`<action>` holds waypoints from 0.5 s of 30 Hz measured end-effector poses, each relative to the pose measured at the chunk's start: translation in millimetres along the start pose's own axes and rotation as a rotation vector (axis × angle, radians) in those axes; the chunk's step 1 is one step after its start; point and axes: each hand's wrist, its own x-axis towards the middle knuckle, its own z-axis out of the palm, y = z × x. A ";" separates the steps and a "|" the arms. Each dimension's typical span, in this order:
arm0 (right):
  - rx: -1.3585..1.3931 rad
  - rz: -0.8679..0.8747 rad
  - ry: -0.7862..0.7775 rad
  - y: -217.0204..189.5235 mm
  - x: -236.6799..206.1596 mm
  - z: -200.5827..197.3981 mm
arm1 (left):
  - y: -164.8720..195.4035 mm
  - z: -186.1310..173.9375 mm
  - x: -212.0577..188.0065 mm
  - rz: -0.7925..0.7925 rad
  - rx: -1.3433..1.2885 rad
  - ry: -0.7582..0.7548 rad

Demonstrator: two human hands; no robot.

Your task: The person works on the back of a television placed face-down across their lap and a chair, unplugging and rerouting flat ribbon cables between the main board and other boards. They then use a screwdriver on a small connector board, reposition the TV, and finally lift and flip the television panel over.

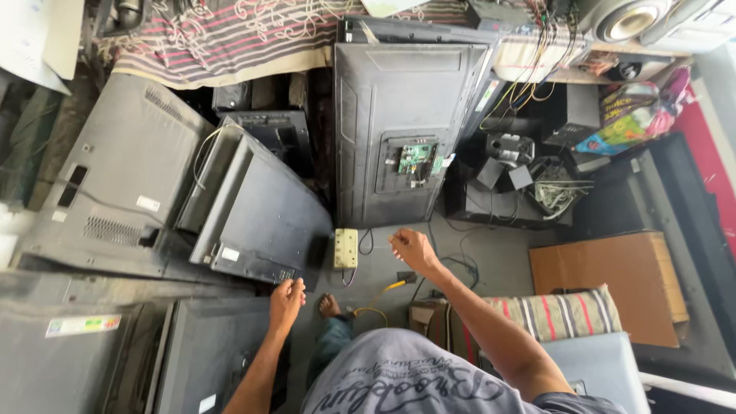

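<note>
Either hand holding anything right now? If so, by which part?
Left hand rests on the bottom corner of the leaning monitor; a true grip cannot be told. Right hand holds nothing, in the air beside the power strip.

A grey concrete floor (491, 264) shows only in a small patch; the rest is crowded. Dark flat-panel sets (253, 215) lean and lie stacked over the floor's left side, and a tall one (399, 130) stands upright at the far edge with a green circuit board (416, 157) exposed in its back. A striped, patterned cloth (230, 38) drapes along the far left. Tangled wires (529, 69) hang at the far right beside a round speaker (629, 21). A brown wooden board (613, 280) lies right, near a striped cushion (567, 314). Even daylight, soft shadows.
</note>
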 end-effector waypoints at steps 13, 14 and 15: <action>0.036 -0.100 -0.057 -77.0 109.0 25.0 | 68.6 1.4 113.2 0.109 -0.035 0.012; 0.039 -0.112 -0.069 -81.7 116.0 25.1 | 67.6 1.2 115.0 0.103 -0.055 0.011; 0.037 -0.118 -0.073 -86.9 125.0 23.6 | 66.7 0.8 117.4 0.095 -0.050 0.014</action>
